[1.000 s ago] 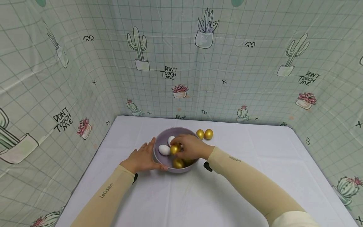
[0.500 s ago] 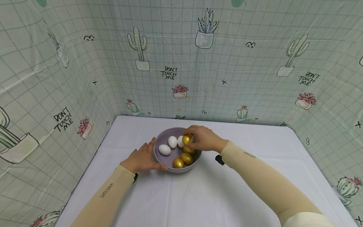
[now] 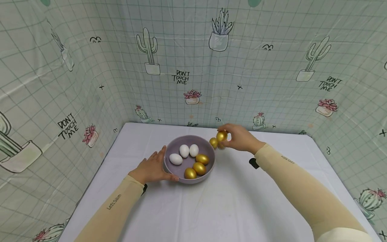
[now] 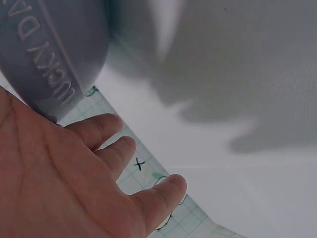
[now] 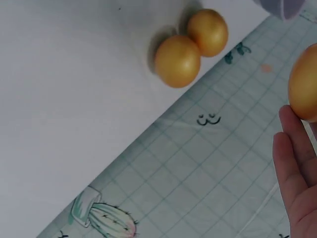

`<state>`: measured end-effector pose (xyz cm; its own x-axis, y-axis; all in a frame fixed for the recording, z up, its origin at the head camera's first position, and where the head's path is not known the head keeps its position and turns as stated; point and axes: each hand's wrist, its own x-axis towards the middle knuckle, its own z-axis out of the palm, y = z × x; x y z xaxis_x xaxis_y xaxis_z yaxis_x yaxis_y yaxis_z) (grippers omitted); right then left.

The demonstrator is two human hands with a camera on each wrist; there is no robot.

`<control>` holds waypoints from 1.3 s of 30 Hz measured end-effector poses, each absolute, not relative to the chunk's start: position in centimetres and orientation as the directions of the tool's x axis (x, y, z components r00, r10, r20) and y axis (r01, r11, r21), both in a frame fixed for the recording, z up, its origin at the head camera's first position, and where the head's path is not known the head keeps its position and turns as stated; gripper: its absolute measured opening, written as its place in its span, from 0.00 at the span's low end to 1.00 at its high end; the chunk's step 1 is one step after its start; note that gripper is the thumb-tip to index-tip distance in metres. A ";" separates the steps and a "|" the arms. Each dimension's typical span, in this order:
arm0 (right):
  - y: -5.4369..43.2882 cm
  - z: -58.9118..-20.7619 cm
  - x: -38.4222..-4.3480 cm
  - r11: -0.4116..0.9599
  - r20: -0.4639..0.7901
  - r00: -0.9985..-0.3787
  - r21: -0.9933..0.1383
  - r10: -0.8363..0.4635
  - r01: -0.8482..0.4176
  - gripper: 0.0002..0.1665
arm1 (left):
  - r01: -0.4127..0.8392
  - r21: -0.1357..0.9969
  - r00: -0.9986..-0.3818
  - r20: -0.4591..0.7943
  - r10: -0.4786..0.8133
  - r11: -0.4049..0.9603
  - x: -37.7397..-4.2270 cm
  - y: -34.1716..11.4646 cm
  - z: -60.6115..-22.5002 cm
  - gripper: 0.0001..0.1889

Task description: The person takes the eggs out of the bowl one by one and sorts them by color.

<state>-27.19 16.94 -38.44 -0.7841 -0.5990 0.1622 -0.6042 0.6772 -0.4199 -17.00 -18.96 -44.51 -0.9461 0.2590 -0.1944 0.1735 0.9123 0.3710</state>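
The right hand pinches a gold egg between thumb and curved fingers, right of frame centre, apparently lifted clear of two loose eggs. Its sleeved forearm slants from lower right. The left hand, fingers spread, grasping nothing, touches the purple bowl, probably steadying its white eggs and gold ones.

In the right wrist view, the right edge truncates the held golden egg and right hand; in the left wrist view, picture edges truncate the bowl, its raised lettering and the left hand; in the head view, the right hand partly obscures a loose golden egg.
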 end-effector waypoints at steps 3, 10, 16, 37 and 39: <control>18.2 -38.9 -27.8 0.702 0.163 -0.802 -0.406 -0.575 -0.586 0.28 | 0.171 0.370 -0.946 -0.196 0.257 0.913 -17.0 -19.0 -44.5 0.76; 20.1 -40.6 -28.8 0.744 0.113 -0.846 -0.425 -0.522 -0.516 0.27 | 0.164 0.372 -0.946 -0.201 0.253 0.913 -17.0 -19.0 -44.6 0.76; 20.9 -42.1 -29.3 0.777 0.062 -0.878 -0.439 -0.475 -0.452 0.27 | 0.160 0.375 -0.947 -0.204 0.249 0.913 -17.0 -19.0 -44.8 0.76; 21.9 -45.8 -30.9 0.833 -0.014 -0.918 -0.426 -0.396 -0.353 0.27 | 0.161 0.372 -0.947 -0.203 0.249 0.914 -17.0 -19.0 -44.7 0.76; 21.8 -45.9 -31.0 0.835 -0.025 -0.921 -0.432 -0.390 -0.341 0.27 | 0.163 0.370 -0.947 -0.202 0.251 0.915 -17.0 -18.9 -44.7 0.76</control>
